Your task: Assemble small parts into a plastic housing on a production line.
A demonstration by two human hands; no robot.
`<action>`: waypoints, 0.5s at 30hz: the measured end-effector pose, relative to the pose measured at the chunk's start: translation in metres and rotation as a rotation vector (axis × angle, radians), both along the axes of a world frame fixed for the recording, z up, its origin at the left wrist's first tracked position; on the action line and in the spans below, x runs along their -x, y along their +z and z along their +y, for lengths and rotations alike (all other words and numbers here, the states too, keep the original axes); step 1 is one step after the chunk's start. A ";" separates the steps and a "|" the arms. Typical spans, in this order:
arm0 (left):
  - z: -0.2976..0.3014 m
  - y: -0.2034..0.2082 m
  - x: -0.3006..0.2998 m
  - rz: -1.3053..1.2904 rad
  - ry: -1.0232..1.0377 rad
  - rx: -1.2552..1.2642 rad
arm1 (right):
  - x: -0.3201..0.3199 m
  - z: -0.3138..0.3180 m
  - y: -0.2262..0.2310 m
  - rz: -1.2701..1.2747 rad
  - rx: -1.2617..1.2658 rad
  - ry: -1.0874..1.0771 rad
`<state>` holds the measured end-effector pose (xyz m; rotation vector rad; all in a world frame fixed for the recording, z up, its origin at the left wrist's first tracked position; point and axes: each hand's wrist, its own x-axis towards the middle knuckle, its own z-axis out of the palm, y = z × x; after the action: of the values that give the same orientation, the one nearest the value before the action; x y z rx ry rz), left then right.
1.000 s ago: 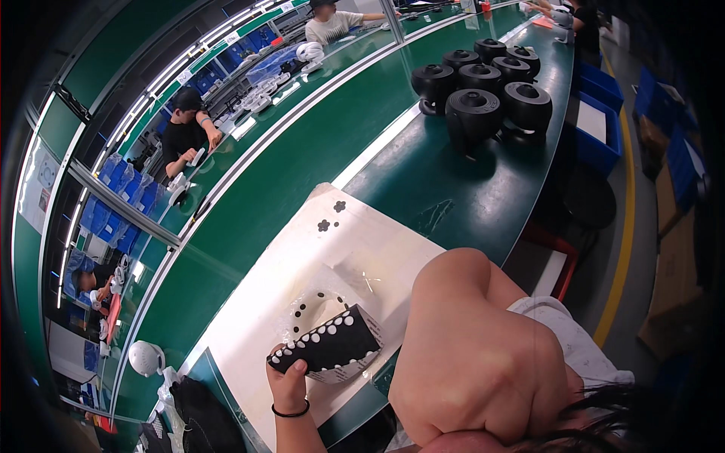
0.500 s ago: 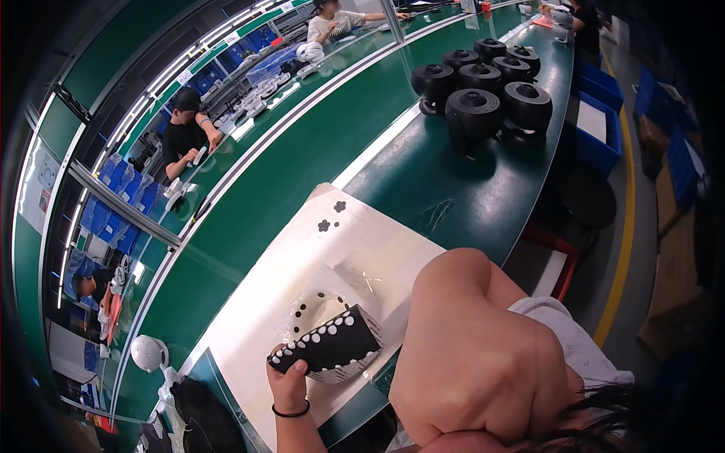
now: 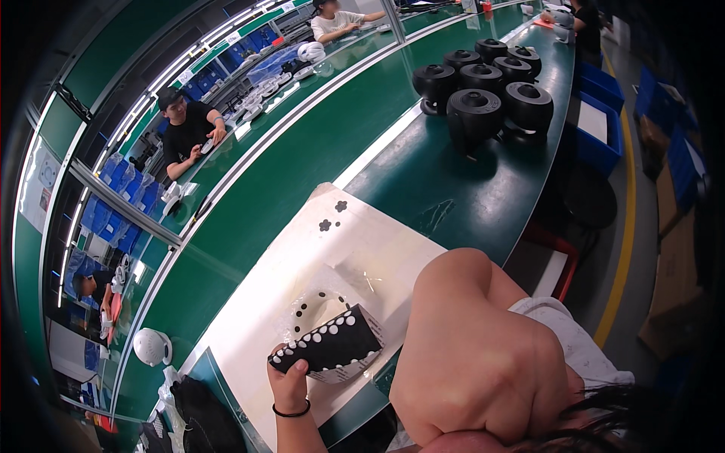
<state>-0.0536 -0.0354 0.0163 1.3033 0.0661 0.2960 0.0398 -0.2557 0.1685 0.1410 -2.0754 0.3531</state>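
My left hand [image 3: 289, 386], with a black band on its wrist, is closed on a black sheet [image 3: 332, 343] edged with rows of white round spots. The thumb lies on top of the sheet, near its left end. Beneath and beyond it on the white board [image 3: 260, 298] is a clear bubbly bag [image 3: 308, 293], with small black dots around a pale ring. Large at the lower right, my right hand [image 3: 476, 377] is curled into a fist close to the camera, its arm bent at the elbow. Its fingertips are hidden, and nothing shows in it.
Several black rounded housings [image 3: 476, 109] stand on the green bench at the far right. Black flower-shaped pieces [image 3: 325, 225] lie on the board's far part. A white dome-shaped part [image 3: 152, 346] sits at the left, near dark cloth [image 3: 200, 411]. A co-worker [image 3: 189, 132] sits across the line.
Both my hands and the black sheet stay in place. Across the line, the co-worker in black has raised their head and shifted their hands. The white dome-shaped part has moved slightly up and right.
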 end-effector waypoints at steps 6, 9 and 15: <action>0.003 -0.001 0.001 0.036 0.000 0.005 | 0.000 0.001 0.000 -0.010 0.009 -0.002; 0.004 -0.001 0.001 0.048 -0.006 0.006 | -0.001 0.001 0.000 -0.016 0.013 -0.003; 0.005 -0.002 0.002 0.059 -0.005 0.006 | -0.002 0.002 0.001 -0.028 0.024 -0.008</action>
<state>-0.0552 -0.0303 0.0142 1.3066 0.1134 0.2525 0.0414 -0.2542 0.1692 0.1137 -2.0981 0.3763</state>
